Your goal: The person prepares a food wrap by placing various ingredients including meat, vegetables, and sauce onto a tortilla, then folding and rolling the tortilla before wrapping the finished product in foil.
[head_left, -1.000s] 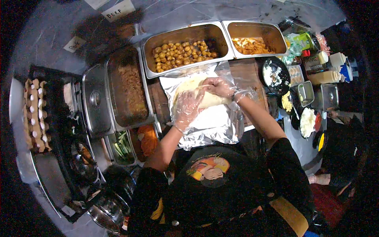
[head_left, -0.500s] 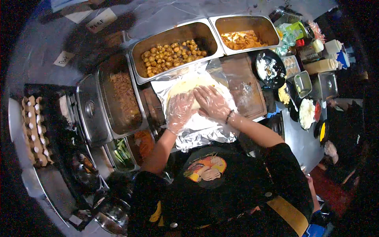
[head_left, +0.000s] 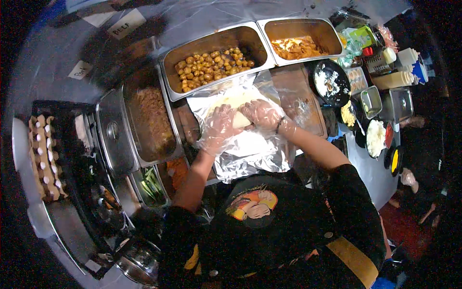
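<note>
Tortilla (head_left: 239,111) on foil (head_left: 250,149), pressed under both cupped hands, pans of fillings (head_left: 211,65) beside

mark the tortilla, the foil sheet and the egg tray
tortilla (head_left: 239,119), head view, pale strip showing between the hands
foil sheet (head_left: 250,156), head view, bare crinkled part below the hands
egg tray (head_left: 44,159), head view, middle rows
</note>
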A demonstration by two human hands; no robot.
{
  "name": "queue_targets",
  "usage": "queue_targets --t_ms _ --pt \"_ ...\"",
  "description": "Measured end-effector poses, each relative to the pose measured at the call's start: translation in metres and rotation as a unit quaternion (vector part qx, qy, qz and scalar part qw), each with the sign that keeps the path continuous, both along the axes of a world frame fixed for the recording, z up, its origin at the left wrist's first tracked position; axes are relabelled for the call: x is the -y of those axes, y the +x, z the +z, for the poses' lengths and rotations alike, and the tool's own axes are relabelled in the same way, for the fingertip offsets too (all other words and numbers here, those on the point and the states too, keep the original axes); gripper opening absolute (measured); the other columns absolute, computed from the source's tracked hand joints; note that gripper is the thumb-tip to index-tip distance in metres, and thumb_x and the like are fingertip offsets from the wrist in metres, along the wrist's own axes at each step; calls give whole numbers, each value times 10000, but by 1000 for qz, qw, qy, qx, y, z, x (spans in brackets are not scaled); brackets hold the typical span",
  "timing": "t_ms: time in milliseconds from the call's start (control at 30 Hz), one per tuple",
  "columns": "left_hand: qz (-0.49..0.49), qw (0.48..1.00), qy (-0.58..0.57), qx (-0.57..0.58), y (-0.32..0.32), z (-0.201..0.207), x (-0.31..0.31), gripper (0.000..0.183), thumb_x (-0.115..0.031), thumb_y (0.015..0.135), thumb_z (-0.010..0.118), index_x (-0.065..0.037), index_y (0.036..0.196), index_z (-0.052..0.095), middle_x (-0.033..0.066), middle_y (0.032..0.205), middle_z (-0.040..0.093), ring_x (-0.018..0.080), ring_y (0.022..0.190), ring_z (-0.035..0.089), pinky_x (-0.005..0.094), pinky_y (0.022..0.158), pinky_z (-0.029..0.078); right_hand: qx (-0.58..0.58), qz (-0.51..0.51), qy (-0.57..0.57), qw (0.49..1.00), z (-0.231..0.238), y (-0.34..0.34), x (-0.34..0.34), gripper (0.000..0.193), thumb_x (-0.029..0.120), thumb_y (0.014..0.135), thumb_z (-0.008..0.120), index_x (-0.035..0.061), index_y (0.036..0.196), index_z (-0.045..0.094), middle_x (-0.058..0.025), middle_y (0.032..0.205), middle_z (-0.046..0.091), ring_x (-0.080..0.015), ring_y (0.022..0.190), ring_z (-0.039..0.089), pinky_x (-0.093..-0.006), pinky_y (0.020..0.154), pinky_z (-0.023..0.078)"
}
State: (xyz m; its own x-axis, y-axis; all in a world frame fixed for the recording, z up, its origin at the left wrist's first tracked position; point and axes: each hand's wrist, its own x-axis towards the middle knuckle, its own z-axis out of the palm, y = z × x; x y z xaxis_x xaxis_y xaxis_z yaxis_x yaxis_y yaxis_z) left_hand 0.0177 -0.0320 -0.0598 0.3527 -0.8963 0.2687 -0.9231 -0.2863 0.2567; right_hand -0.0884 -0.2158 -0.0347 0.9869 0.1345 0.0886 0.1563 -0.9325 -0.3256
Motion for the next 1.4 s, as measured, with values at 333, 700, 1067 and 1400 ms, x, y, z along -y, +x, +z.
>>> queue_targets --t_ms 333,700,1067,1400 --pt "20 999 40 7 -9 17 -1 771 -390 655 743 -71 1299 464 127 1124 548 304 1056 498 459 893 398 -113 6 -16 993 13 18 11 659 566 731 641 68 1153 561 -160 919 634 -333 838 627 -450 744 485" --pt "4 993 -97 65 9 -5 2 657 -385 582 804 -62 1100 561 97 1000 607 300 920 584 444 784 498 -8 35 -49 998 20 16 -4 672 434 726 680 4 1207 496 -150 1007 581 -320 1019 549 -451 852 439" --pt "23 994 55 -87 20 -9 11 702 -393 553 804 -126 1161 576 97 1054 629 311 963 590 451 814 478 -54 -17 -23 998 10 27 -4 575 503 736 657 58 1088 561 -151 924 627 -320 854 625 -434 720 504" --pt "15 982 187 -1 -2 61 13 777 -466 614 758 -122 1261 499 43 1098 576 244 996 533 400 835 434 -184 -32 0 982 19 37 7 652 610 625 689 126 1059 634 -129 916 657 -293 849 645 -427 713 518"
